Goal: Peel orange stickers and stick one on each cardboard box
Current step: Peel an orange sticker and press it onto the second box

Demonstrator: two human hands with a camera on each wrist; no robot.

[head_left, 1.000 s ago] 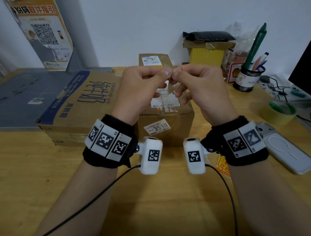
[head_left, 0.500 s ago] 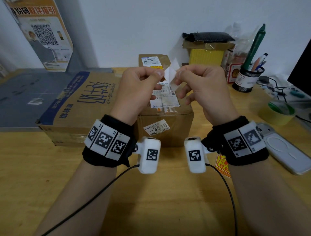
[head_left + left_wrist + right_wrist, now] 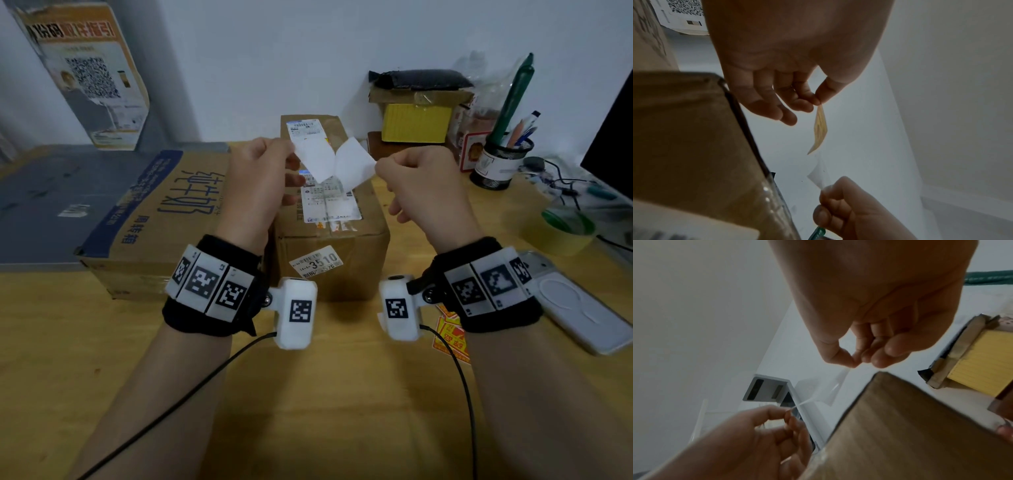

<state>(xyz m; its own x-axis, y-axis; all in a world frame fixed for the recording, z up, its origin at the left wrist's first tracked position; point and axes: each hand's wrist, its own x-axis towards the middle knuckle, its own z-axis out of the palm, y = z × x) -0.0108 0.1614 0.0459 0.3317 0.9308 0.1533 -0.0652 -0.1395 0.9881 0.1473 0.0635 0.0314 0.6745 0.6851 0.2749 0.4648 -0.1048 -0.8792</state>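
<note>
My left hand (image 3: 291,149) pinches an orange sticker (image 3: 820,129) by its top corner; in the head view only the sticker's white back (image 3: 313,161) shows. My right hand (image 3: 376,167) pinches the white backing paper (image 3: 354,164). The two pieces spread in a V above the small cardboard box (image 3: 329,250) and seem to meet at their lower ends. A large box with blue print (image 3: 144,219) lies to the left. Another brown box (image 3: 329,125) stands behind. More orange stickers (image 3: 448,337) lie on the table under my right wrist.
A phone (image 3: 582,308) and a roll of tape (image 3: 568,229) lie at the right. A pen holder (image 3: 500,168) and a yellow box (image 3: 414,121) stand at the back right. A dark monitor edge (image 3: 616,137) is at the far right, a grey board (image 3: 41,205) at the left.
My hands have pulled apart sideways. The sticker has peeled away from its backing, which were pinched together between both hands a second ago.
</note>
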